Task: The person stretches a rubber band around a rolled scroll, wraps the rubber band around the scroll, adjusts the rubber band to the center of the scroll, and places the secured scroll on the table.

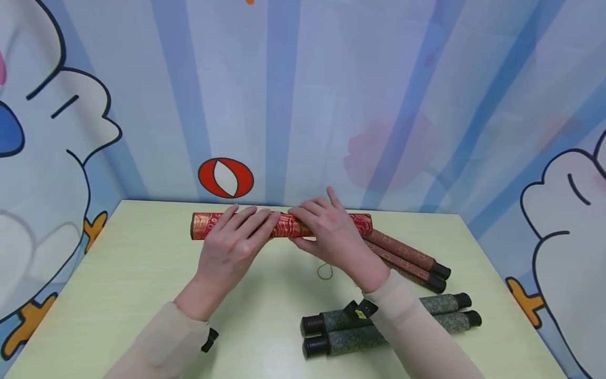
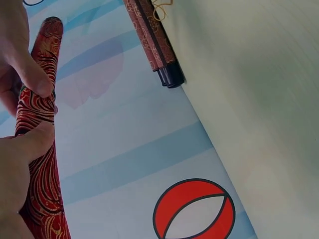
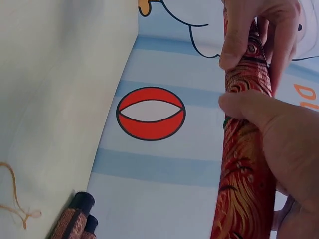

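Observation:
Both hands hold a long red roll (image 1: pixel 288 227) with a gold and black swirl pattern, level above the far part of the table. The left hand (image 1: pixel 235 243) lies over its left half, fingers bent across the top. Farther right, the right hand (image 1: pixel 335 231) grips the roll with its thumb on the near side and one finger raised. In the left wrist view both thumbs press on the patterned surface (image 2: pixel 45 191), close together. The right wrist view shows a thin dark band round the roll (image 3: pixel 256 59) near the left hand's fingers. The palms are hidden.
Two brown patterned rolls (image 1: pixel 402 247) with black ends lie slanting at the right, partly behind the red roll. Nearer, two grey-green rolls (image 1: pixel 355 339) with black ends lie under the right forearm. A thin yellow cord loop (image 1: pixel 324 272) rests on the pale table (image 1: pixel 156 252). A printed curtain stands behind.

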A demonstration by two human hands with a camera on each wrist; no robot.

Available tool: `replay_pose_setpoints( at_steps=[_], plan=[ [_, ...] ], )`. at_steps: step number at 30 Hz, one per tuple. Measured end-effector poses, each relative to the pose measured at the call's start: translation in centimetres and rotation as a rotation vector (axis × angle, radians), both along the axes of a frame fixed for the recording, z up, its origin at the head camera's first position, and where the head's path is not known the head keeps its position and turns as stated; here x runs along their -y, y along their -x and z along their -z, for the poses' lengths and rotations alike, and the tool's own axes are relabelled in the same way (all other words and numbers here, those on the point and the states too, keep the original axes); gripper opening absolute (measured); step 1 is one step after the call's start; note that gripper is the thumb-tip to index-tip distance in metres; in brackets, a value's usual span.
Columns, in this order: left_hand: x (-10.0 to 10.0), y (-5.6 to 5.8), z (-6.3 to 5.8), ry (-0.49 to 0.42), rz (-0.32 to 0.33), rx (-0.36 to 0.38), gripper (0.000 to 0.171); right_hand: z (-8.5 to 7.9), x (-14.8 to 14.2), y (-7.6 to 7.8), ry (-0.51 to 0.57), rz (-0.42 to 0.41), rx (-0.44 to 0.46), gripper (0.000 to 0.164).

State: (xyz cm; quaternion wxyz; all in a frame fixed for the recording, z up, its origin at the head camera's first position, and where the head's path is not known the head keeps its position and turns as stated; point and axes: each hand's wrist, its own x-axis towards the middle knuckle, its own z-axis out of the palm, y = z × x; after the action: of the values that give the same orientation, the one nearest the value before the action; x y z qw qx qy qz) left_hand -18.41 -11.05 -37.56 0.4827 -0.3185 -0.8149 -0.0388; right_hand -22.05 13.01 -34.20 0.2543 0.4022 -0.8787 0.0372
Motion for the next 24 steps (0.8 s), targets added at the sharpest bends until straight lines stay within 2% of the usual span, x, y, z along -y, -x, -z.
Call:
replay_pose_setpoints(
  at_steps=[6,13,19,24],
  plan=[
    [0.0,0.0,-0.2,0.004,0.004,-0.006,0.053,-0.3,-1.0,-0.4,0.0,0.056,0.02,0.057],
    [0.0,-0.1,-0.2,0.014,-0.016,-0.009,0.053,-0.2,-0.5,-0.1,0.035,0.022,0.037,0.051],
    [-0.2,-0.1,-0.2,0.011,-0.011,0.008,0.055,-0.2,0.3,-0.1,0.038,-0.023,0.001,0.049],
    [0.0,-0.1,-0.3,0.004,0.004,0.028,0.056,-0.5,-0.3,-0.3,0.022,0.022,0.021,0.056]
  ],
)
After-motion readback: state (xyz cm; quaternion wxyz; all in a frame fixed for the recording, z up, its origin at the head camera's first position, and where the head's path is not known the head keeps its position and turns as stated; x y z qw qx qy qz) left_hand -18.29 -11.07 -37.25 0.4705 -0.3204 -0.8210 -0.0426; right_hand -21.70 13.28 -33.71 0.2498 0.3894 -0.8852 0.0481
